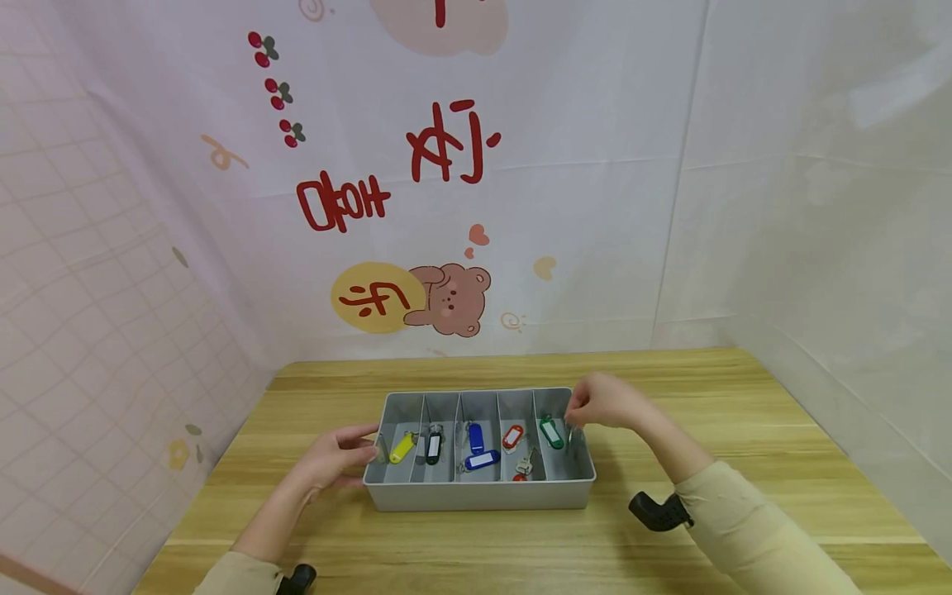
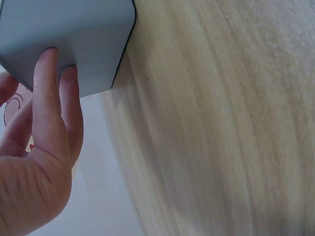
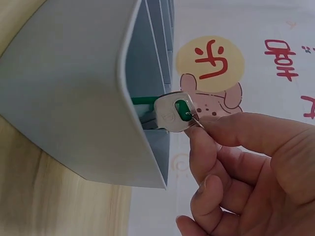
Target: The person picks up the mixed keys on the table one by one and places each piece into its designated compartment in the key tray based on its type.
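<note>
A grey divided box (image 1: 476, 496) stands on the table. At its left end my left hand (image 1: 335, 459) holds the end wall, thumb at the rim and fingertips against the outer face (image 2: 91, 44). Over the rightmost compartment, the fingers and thumb of my right hand (image 1: 606, 401) pinch the thin ring of a silver key (image 3: 170, 115). The key hangs just inside the end wall, bow uppermost, its lower part hidden behind the rim. Beside it in that compartment lies a green key tag (image 1: 551, 432); green shows through the key's hole in the right wrist view.
The other compartments hold a yellow key tag (image 1: 402, 447), a black key tag (image 1: 434, 447), two blue key tags (image 1: 481, 460), a red key tag (image 1: 512, 436) and a loose-lying key (image 1: 525, 465) with red beside it. Behind the wooden table (image 1: 476, 554) hangs a printed cloth (image 1: 595, 248).
</note>
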Tool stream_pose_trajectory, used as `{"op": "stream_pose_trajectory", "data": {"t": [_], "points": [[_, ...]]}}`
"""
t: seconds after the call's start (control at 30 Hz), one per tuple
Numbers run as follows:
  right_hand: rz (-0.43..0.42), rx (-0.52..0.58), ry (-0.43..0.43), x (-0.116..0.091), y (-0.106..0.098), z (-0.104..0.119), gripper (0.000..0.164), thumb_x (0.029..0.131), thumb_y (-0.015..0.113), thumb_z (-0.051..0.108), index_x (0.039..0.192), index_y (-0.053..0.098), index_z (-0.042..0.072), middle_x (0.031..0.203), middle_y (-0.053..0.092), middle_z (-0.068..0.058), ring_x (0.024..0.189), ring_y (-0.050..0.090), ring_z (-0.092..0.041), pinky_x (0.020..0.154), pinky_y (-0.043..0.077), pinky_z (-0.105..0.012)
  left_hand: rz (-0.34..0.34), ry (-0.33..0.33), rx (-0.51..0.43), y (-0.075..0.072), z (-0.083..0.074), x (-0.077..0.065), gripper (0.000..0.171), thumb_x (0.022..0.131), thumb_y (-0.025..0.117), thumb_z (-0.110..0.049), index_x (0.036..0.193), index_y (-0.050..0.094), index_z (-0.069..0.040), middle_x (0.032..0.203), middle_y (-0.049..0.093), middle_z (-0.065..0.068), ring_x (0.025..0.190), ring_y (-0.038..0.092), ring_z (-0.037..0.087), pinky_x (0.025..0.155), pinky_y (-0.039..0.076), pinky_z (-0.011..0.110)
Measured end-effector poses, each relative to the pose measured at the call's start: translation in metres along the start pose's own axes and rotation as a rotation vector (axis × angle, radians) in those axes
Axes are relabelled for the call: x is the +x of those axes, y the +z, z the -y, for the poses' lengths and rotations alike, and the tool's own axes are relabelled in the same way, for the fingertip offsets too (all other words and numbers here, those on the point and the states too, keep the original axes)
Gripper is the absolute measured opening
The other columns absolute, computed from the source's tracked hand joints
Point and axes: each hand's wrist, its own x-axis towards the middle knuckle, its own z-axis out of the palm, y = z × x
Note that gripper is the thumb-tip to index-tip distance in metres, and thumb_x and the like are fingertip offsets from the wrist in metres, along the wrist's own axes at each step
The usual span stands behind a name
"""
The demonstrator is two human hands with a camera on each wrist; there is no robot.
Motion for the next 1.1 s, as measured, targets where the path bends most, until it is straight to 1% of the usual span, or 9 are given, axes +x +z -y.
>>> {"op": "stream_pose_trajectory", "data": {"t": [0.17, 0.3, 0.4, 0.53, 0.67, 0.77, 1.0, 1.1], "points": [[0.033, -0.029, -0.012, 0.004, 0.002, 0.002, 0.017, 0.084, 0.07, 0.01, 0.068, 0.069, 0.012, 0.065, 0.066, 0.002, 0.057, 0.048, -0.011, 0.055, 0.035, -0.027, 0.014, 0.011, 0.0, 0.0, 0.0, -0.001, 0.061, 0.095, 0.067, -0.008, 0.146, 0.038, 0.009, 0.12, 0.056, 0.023, 0.098, 0.062, 0.027, 0.073, 0.06, 0.043], [0.058, -0.066, -0.002, 0.008, 0.003, 0.005, 0.019, 0.084, 0.071, 0.01, 0.065, 0.068, 0.013, 0.063, 0.066, 0.002, 0.055, 0.045, -0.009, 0.054, 0.033, -0.025, 0.007, 0.002, -0.008, 0.0, -0.002, -0.001, 0.061, 0.094, 0.067, -0.008, 0.146, 0.039, 0.009, 0.12, 0.056, 0.022, 0.099, 0.062, 0.028, 0.074, 0.06, 0.044], [0.08, -0.074, 0.024, 0.01, 0.003, 0.009, 0.019, 0.084, 0.072, 0.011, 0.065, 0.069, 0.013, 0.062, 0.065, 0.003, 0.056, 0.042, -0.009, 0.054, 0.032, -0.025, 0.003, -0.003, -0.008, 0.0, -0.002, -0.001, 0.06, 0.094, 0.067, -0.008, 0.146, 0.04, 0.007, 0.12, 0.056, 0.022, 0.099, 0.062, 0.028, 0.074, 0.06, 0.044], [0.105, -0.053, 0.049, 0.011, 0.003, 0.011, 0.018, 0.086, 0.072, 0.013, 0.068, 0.07, 0.011, 0.063, 0.065, 0.004, 0.058, 0.045, -0.01, 0.055, 0.036, -0.026, 0.014, 0.005, -0.002, 0.0, -0.001, 0.0, 0.061, 0.095, 0.067, -0.008, 0.147, 0.04, 0.007, 0.121, 0.056, 0.024, 0.098, 0.063, 0.027, 0.073, 0.06, 0.043], [0.124, -0.035, 0.029, 0.012, 0.001, 0.012, 0.017, 0.09, 0.07, 0.015, 0.075, 0.073, 0.008, 0.066, 0.065, 0.004, 0.062, 0.05, -0.011, 0.058, 0.043, -0.027, 0.022, 0.01, -0.001, -0.001, -0.001, -0.001, 0.06, 0.095, 0.066, -0.007, 0.147, 0.039, 0.007, 0.122, 0.055, 0.025, 0.097, 0.062, 0.026, 0.073, 0.06, 0.044], [0.129, -0.012, 0.02, 0.012, 0.0, 0.01, 0.015, 0.091, 0.07, 0.016, 0.079, 0.074, 0.007, 0.068, 0.065, 0.003, 0.065, 0.052, -0.012, 0.06, 0.045, -0.028, 0.025, 0.009, 0.002, 0.0, -0.003, -0.003, 0.06, 0.096, 0.065, -0.008, 0.147, 0.038, 0.008, 0.123, 0.054, 0.027, 0.098, 0.062, 0.026, 0.073, 0.06, 0.044], [0.113, 0.054, -0.013, 0.009, -0.003, 0.004, 0.013, 0.092, 0.07, 0.017, 0.089, 0.074, 0.005, 0.073, 0.064, 0.002, 0.07, 0.055, -0.014, 0.065, 0.048, -0.031, 0.026, 0.013, 0.005, 0.0, -0.004, -0.004, 0.06, 0.096, 0.064, -0.007, 0.147, 0.037, 0.008, 0.126, 0.053, 0.028, 0.1, 0.062, 0.027, 0.073, 0.06, 0.043], [0.091, 0.071, -0.019, 0.006, -0.004, 0.001, 0.013, 0.091, 0.07, 0.018, 0.092, 0.074, 0.006, 0.078, 0.065, 0.003, 0.074, 0.059, -0.016, 0.067, 0.05, -0.032, 0.025, 0.014, 0.004, 0.0, -0.004, -0.004, 0.06, 0.096, 0.064, -0.007, 0.147, 0.037, 0.009, 0.125, 0.053, 0.028, 0.1, 0.062, 0.027, 0.073, 0.06, 0.043]]}}
